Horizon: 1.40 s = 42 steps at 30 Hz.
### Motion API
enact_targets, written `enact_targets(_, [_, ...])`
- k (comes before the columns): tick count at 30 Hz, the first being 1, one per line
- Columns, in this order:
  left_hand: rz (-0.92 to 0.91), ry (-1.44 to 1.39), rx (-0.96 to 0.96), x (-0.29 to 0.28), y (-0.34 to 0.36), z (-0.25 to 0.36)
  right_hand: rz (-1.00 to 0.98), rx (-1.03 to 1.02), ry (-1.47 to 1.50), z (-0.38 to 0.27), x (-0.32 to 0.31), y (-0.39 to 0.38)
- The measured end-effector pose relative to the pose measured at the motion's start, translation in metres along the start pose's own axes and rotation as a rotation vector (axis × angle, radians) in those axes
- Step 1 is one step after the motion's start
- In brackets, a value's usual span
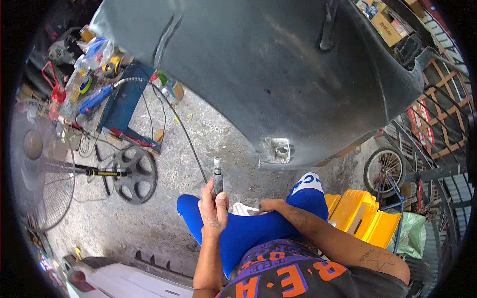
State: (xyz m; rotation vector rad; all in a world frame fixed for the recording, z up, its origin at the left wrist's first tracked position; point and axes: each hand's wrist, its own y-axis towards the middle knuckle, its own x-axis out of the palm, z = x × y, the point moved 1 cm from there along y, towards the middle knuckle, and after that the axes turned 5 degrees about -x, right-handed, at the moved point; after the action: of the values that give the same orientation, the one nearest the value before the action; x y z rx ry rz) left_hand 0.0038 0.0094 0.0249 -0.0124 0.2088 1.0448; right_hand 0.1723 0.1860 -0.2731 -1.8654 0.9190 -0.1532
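My left hand (213,208) is closed around the dark handpiece (218,181) of a rotary tool, its silver tip pointing up. A black flexible shaft (192,146) runs from it to the blue tool body (96,99) at the upper left. Beyond the handpiece is a large dark grey, sanded panel (338,79), with a pale recessed patch (278,150) near its lower edge. My right hand (268,205) rests low between my blue-clad legs, beside a white object (242,208) that I cannot make out; its fingers are too small and partly hidden to read.
A standing fan (39,144) is at the left, its round base on the floor. A cluttered blue bench (117,114) stands at upper left, with cables below. A yellow plastic piece (355,213), a bicycle wheel (382,169) and metal racks (437,114) are at the right.
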Motion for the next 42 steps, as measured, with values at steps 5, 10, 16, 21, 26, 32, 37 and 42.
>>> enact_targets(5, [0.030, 0.053, 0.003, -0.001, -0.014, 0.014, 0.399, -0.293, 0.378, -0.049, -0.057, -0.050])
enact_targets(10, [0.012, 0.143, 0.052, 0.008, -0.019, 0.046, 0.517, -0.510, 0.713, -0.102, -0.078, -0.149])
enact_targets(16, [-0.014, 0.167, 0.065, 0.016, -0.021, 0.064, 0.601, -0.768, 0.963, -0.139, -0.092, -0.222])
enact_targets(21, [-0.035, 0.172, 0.082, 0.030, -0.030, 0.063, 0.643, -0.866, 0.955, -0.148, -0.095, -0.243])
enact_targets(26, [-0.041, 0.143, 0.168, 0.042, -0.035, 0.067, 0.705, -0.954, 1.110, -0.163, -0.096, -0.253])
enact_targets(32, [-0.047, 0.211, 0.205, 0.054, -0.032, 0.069, 0.796, -0.976, 1.268, -0.170, -0.107, -0.251])
enact_targets(37, [-0.070, 0.240, 0.090, 0.061, -0.033, 0.076, 0.748, -1.011, 1.299, -0.168, -0.115, -0.253])
enact_targets(42, [-0.094, 0.315, 0.040, 0.063, -0.036, 0.085, 0.837, -0.962, 1.317, -0.174, -0.120, -0.256])
